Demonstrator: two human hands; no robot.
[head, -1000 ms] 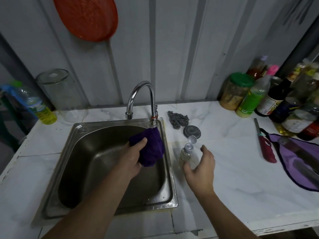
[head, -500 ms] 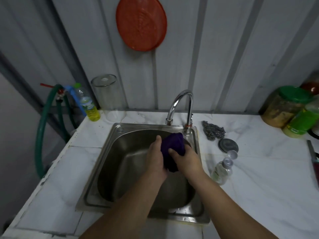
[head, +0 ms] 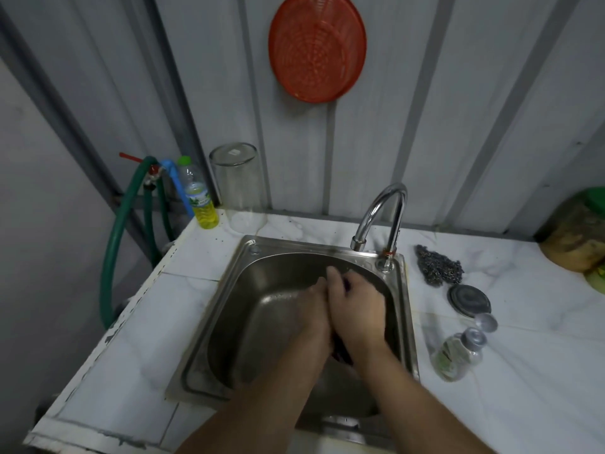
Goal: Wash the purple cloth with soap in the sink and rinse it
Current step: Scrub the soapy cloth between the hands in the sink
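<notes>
I see both hands pressed together inside the square stainless-steel sink (head: 229, 309), toward its right half. My left hand (head: 312, 314) and right hand (head: 355, 311) are closed around the dark purple cloth (head: 340, 353), which is almost wholly hidden between the palms; only a sliver shows at the fingers and a dark fold below the wrists.

The curved chrome tap (head: 381, 214) arches over the sink's back right corner, its spout just behind the hands. I cannot tell whether water runs.

On the white marble-patterned counter (head: 540, 371) to the right of the sink lie a grey steel-wool scourer (head: 437, 265), a round dark metal sink strainer (head: 469, 299), and a small clear soap bottle (head: 458, 353) on its side with its flip cap open, close to the sink's right rim. A green-lidded jar (head: 579, 234) sits at the far right edge of view.

At the back left stand an upturned clear glass jar (head: 237, 188) and a plastic bottle of yellow liquid (head: 198, 198), with green hoses (head: 118, 231) hanging beyond the counter's left edge. A red plastic strainer (head: 316, 44) hangs on the grey corrugated wall (head: 458, 109).

The sink's left half is open, and the counter left of it is bare.
</notes>
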